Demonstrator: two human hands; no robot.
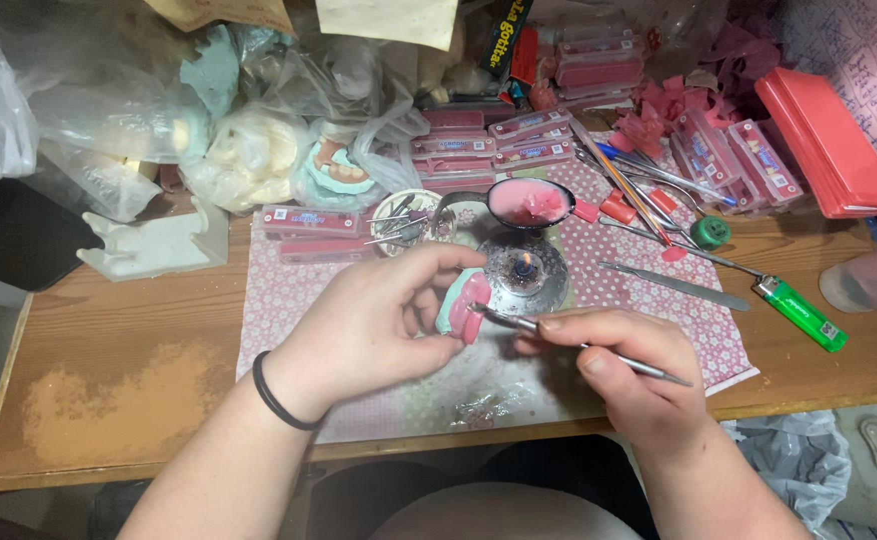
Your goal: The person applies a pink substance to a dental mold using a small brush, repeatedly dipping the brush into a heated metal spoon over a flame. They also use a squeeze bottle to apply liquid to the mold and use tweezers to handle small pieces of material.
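My left hand (378, 325) grips a small teal dental model with pink wax (463, 303) on it, held above the patterned mat (288, 290). My right hand (623, 365) holds a thin metal instrument (528, 324) like a pen, its tip touching the pink wax on the model. Just behind the model a small round metal burner (525, 272) shows a tiny flame. A dark spoon holding pink wax (528, 203) rests above the burner.
A green lighter (800, 313) and a metal spatula (673, 285) lie to the right. Flat pink boxes (528, 140), a red case (828, 140), a dish of metal burs (403, 220), plastic bags with plaster casts (248, 150) and a white plaster block (153, 245) crowd the back.
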